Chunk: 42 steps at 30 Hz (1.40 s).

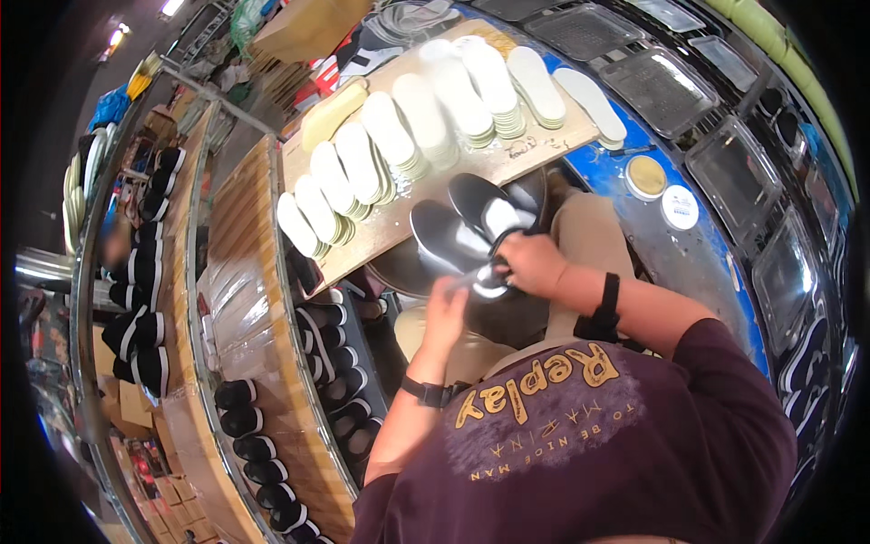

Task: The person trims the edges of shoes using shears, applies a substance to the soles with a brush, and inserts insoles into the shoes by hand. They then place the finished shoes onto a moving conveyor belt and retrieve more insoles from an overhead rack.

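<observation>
My right hand [530, 263] is closed around the near end of a black shoe [476, 199], whose white patch shows inside. Beside it on the left lies a second black shoe [433, 227], also dark and white inside. Blurred by motion, my left hand [444, 313] is at the near end of this second shoe; its fingers are too smeared to read. Both shoes are over my lap, below the edge of a wooden board [353, 258]. Stacks of off-white insoles [390, 131] stand in a row along that board.
On my right, a blue-edged table [671, 258] holds a round tan-topped tub [646, 177] and a white round lid [680, 208]. Beyond it is a rack with clear plastic trays [657, 86]. To my left, shelves [240, 308] carry rows of black shoes [254, 449].
</observation>
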{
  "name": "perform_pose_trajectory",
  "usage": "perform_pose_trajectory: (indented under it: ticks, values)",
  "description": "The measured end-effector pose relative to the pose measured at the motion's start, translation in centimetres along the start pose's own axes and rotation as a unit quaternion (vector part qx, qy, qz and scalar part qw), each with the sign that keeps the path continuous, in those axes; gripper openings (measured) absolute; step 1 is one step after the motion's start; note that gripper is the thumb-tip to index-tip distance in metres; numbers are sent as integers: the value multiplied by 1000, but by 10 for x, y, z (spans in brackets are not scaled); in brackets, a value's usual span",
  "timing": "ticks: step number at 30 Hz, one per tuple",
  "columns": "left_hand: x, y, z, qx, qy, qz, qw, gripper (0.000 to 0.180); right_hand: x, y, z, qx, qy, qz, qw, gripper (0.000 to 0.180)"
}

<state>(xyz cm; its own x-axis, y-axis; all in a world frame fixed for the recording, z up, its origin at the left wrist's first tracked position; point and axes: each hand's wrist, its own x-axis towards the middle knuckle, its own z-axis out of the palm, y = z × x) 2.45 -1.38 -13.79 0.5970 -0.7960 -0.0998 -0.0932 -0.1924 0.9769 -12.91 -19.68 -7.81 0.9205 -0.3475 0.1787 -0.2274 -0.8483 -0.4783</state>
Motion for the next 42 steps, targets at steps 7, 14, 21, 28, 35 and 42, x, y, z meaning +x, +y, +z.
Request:
perform_pose_trajectory:
  ticks: [7,14,21,28,35,42]
  values:
    - [23,12,-46,370,52,82,924,27,-16,-11,-8,62,-91,-52,993,21]
    - [74,61,31,414,-4,-7,910,48,-32,4,-20,103,-41,50,993,28]
    - [75,13,7,452,66,76,886,30,-34,5,-39,194,128,143,962,37]
    - [22,-9,-23,-121,100,-8,988,27,-19,-16,-51,180,29,177,967,42]
    - [-11,30,-49,-54,3,-100,994,26,19,-47,-52,158,-43,113,980,44]
    - [-22,66,-35,-211,-28,-84,973,32,16,-15,-33,82,-44,142,986,50]
